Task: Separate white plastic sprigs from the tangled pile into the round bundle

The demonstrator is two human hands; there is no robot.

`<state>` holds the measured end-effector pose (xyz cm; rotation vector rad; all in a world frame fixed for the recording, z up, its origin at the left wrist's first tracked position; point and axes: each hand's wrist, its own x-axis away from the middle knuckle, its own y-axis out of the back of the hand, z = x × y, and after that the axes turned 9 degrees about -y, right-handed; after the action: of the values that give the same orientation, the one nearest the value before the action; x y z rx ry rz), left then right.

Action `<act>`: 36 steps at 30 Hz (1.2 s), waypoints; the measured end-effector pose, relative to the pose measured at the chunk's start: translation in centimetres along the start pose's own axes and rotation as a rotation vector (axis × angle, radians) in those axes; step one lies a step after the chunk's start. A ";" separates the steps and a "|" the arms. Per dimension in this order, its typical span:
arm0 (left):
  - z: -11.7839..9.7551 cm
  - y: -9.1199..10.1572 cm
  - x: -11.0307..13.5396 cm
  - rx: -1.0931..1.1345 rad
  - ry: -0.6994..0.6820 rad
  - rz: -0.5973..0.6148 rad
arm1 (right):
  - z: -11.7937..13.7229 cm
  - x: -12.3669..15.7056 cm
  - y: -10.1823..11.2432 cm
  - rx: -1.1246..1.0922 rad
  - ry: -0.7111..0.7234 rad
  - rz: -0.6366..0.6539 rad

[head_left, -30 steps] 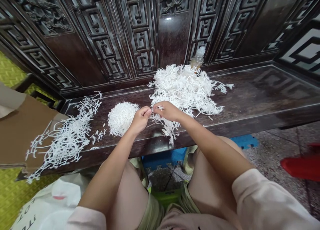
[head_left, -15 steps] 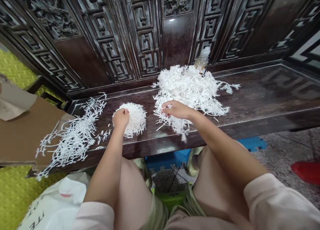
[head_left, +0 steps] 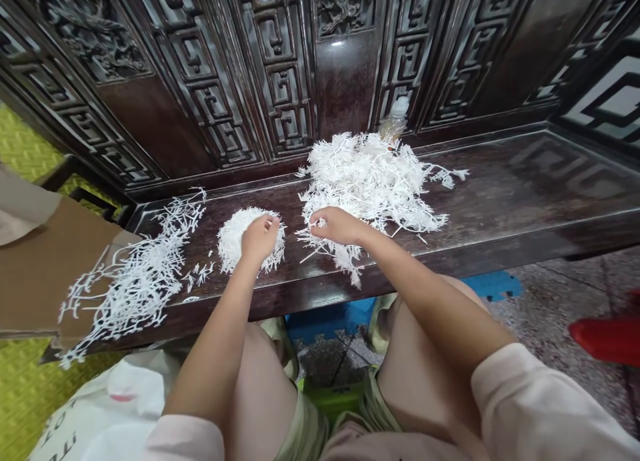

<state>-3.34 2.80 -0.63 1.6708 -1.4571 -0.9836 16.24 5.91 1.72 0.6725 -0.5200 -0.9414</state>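
Note:
My right hand (head_left: 341,226) is closed in a pinch on a white branched plastic sprig at the near left edge of a large heap of white sprigs (head_left: 365,174). My left hand (head_left: 259,238) hovers over or rests on a round pile of small white pieces (head_left: 234,237), its fingertips turned toward my right hand. Thumb and fingers look pinched together there, and whatever lies between them is too small to make out. Farther left lies a tangle of bare white branching stems (head_left: 143,274).
The dark wooden bench (head_left: 500,181) has a carved back panel (head_left: 345,81). A clear bottle (head_left: 395,119) with a white cap stands behind the heap. Cardboard (head_left: 45,267) is at the left end, above a white printed bag (head_left: 120,401). Loose white bits (head_left: 200,274) lie between the piles.
My left hand has moved right across the small pile, closer to my right hand. My right hand stays at the heap's edge. The whole view has shifted slightly.

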 end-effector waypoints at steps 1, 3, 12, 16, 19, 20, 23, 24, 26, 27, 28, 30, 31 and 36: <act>-0.9 0.0 0.5 0.062 -0.053 0.054 | 0.1 0.0 0.0 0.019 0.016 -0.013; -2.3 -0.1 1.5 0.141 -0.143 0.112 | 0.1 0.0 0.0 0.050 0.047 -0.032; -3.0 -1.0 1.7 0.327 -0.321 0.201 | 0.0 0.0 -0.4 0.092 0.122 -0.013; -3.7 -0.5 1.8 0.329 -0.357 0.190 | -0.2 -0.2 -0.4 0.205 0.139 -0.007; -4.4 0.2 2.3 0.388 -0.413 0.191 | -0.3 -0.6 -0.4 0.313 0.126 -0.066; -4.6 0.3 2.4 0.416 -0.426 0.183 | -0.3 -0.7 -0.3 0.311 0.113 -0.067; -4.5 0.7 2.6 0.493 -0.407 0.135 | -0.3 -0.7 0.3 0.119 0.075 0.108; -4.3 0.8 2.5 0.509 -0.390 0.110 | -0.2 -0.7 0.6 0.024 0.062 0.205; -3.8 0.8 2.3 0.504 -0.366 0.060 | -0.2 -0.4 1.1 -0.149 0.025 0.366; -3.5 0.8 2.2 0.488 -0.359 0.044 | -0.1 -0.3 1.3 -0.215 0.006 0.394; -3.3 0.7 2.1 0.470 -0.357 0.040 | -0.1 -0.2 1.4 -0.262 -0.004 0.382; -3.1 0.4 2.0 0.442 -0.362 0.061 | 0.0 -0.2 1.3 -0.287 0.004 0.277; -3.1 0.2 1.9 0.437 -0.362 0.072 | 0.0 -0.2 1.1 -0.264 0.020 0.212; -3.2 -1.0 1.5 0.505 -0.348 0.072 | -0.2 -0.5 0.5 0.021 0.125 0.068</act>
<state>0.04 1.55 -0.18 1.8333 -2.1204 -0.9511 16.40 6.64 1.86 0.7236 -0.4398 -0.8258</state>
